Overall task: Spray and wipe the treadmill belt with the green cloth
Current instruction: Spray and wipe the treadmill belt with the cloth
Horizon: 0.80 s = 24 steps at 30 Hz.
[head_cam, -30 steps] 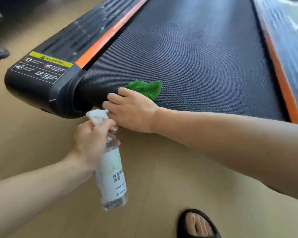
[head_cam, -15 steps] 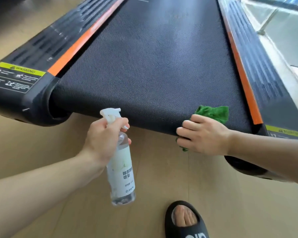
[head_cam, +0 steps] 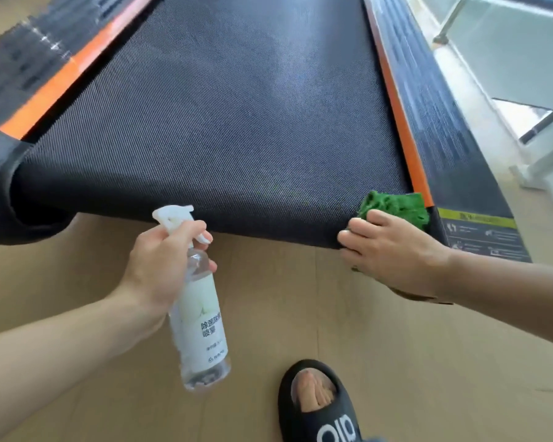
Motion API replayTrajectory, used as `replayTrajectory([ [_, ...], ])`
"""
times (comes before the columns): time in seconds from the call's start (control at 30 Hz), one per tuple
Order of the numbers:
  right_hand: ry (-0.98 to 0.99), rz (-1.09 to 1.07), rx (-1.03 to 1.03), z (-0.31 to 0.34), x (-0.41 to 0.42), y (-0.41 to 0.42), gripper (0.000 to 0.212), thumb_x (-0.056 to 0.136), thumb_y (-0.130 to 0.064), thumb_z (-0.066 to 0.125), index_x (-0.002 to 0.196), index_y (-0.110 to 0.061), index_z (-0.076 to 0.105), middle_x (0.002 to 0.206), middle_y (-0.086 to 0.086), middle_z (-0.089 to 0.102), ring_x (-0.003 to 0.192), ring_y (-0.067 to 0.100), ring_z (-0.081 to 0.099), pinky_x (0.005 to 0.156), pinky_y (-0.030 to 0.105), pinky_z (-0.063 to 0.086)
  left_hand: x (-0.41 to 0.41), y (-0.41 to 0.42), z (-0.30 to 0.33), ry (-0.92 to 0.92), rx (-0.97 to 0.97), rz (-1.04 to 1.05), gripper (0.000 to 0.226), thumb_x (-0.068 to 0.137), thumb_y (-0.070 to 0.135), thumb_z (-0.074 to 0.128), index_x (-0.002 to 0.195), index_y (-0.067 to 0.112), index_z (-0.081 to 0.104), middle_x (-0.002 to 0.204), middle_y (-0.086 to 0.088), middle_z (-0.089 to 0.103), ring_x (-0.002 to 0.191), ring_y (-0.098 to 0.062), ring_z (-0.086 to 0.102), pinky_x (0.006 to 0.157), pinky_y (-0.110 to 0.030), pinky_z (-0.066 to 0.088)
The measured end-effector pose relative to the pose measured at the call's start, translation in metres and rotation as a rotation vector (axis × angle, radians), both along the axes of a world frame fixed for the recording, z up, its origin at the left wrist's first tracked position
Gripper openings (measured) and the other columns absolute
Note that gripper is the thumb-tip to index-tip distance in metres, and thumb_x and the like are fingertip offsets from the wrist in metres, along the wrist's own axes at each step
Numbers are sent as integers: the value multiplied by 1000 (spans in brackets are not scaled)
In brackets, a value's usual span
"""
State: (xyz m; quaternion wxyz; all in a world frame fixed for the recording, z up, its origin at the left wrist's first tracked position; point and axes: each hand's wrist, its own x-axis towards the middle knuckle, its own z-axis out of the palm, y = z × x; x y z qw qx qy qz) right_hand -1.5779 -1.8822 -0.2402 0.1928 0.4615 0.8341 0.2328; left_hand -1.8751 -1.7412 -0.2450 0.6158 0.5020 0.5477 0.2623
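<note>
The right hand presses the green cloth against the near right corner of the belt, right where the belt curves down over its near edge. The fingers lie spread over the cloth and bend round that edge, pinning it flat; most of the cloth bunches up beyond the knuckles, touching the orange strip along the belt's right edge. The left hand grips the neck of a spray bottle, fingers curled around it and one fingertip on the white trigger. The bottle hangs tilted in the air over the wooden floor, just short of the belt's near edge, nozzle towards the belt. A foot in a black slipper stands on the floor below the hands. A yellow-topped warning label sits on the treadmill's right rear corner, beside the cloth.
</note>
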Motion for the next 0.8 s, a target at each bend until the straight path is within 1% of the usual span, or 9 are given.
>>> replayTrajectory([
  [0.1,43,-74,3,7,6,-10,8,91,-13,49,88,-15,55,90,5,49,85,27,48,72,39,39,4,-5,2,0,10,-29,33,96,24,67,64,18,66,69,-4,66,57,-23,67,71,-35,54],
  [0.17,83,22,7,9,1,2,13,94,-11,46,84,-15,54,87,5,49,80,26,47,70,38,40,5,-3,7,1,25,-18,31,97,24,66,67,16,65,68,-4,65,57,-22,67,68,-33,53],
  [0.33,160,415,52,7,-42,82,23,100,-10,46,77,-15,48,81,4,48,76,25,48,69,35,40,-11,6,13,4,43,70,27,96,21,64,71,12,65,78,-11,60,56,-21,66,56,-27,52],
  [0.43,280,506,190,5,-106,148,25,103,-20,48,80,-13,55,83,6,53,77,25,51,71,36,42,-31,17,16,-4,58,139,25,90,25,69,67,16,66,77,-8,63,55,-22,67,59,-28,54],
  [0.5,407,408,316,8,-148,188,26,100,-29,54,83,-11,60,86,7,58,81,27,54,72,37,43,-46,25,19,-19,59,204,20,76,32,69,60,20,67,69,-1,66,52,-23,68,69,-34,55],
  [0.57,508,246,401,12,-172,219,32,97,-38,57,84,-9,62,88,9,61,83,29,57,73,39,45,-60,32,21,-36,53,255,17,69,33,67,62,17,66,65,1,66,50,-23,67,72,-37,55],
  [0.67,612,27,445,21,-160,240,41,98,-47,52,89,-8,60,93,11,59,89,32,56,78,44,49,-78,45,18,-32,59,311,20,84,25,70,70,12,64,62,0,62,49,-20,65,63,-30,54],
  [0.73,668,-303,394,22,-128,241,50,98,-56,46,100,-8,57,103,14,57,100,35,53,86,49,48,-84,50,17,-21,52,340,23,93,17,66,72,10,62,67,-6,56,51,-21,62,51,-24,52],
  [0.8,703,-688,268,20,-106,237,69,93,-70,33,122,-11,50,120,18,52,114,38,46,97,52,42,-88,56,18,-32,55,364,25,95,14,64,71,9,61,70,-12,52,53,-24,59,44,-21,50],
])
